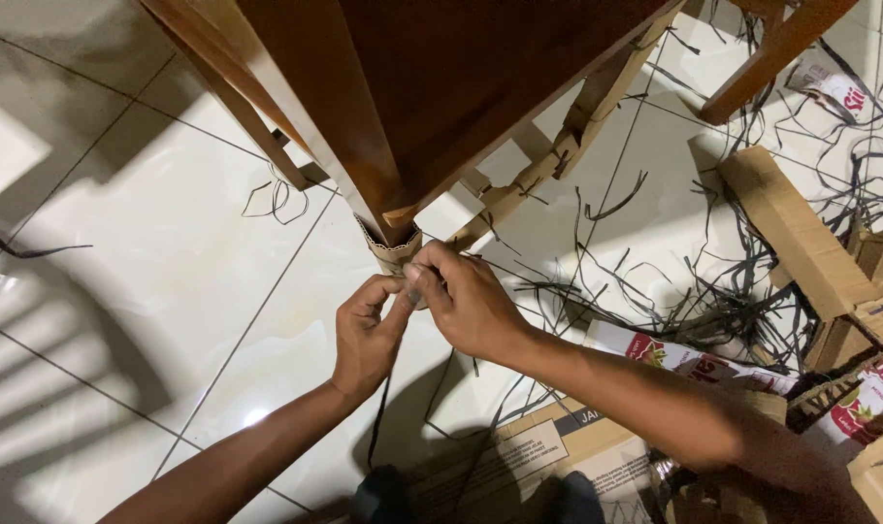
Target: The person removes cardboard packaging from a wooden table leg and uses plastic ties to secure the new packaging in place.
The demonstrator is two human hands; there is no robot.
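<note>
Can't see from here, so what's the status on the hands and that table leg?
Left hand and right hand both pinching the cardboard wrap at the foot of the wooden leg. Loose black strapping and flattened boxes close by.

This looks like a room in a home, in the middle of unpacking new furniture. The floor (170,243) is glossy, pale ceramic tile with thin grout lines, the sort laid in a living room. A dark brown wooden furniture piece (432,87) stands on it, one leg wearing a corrugated cardboard wrap (393,250). Black plastic strapping (713,291) lies scattered across the tiles, among torn cardboard pieces (791,233) and flattened printed cartons (548,456).
</note>
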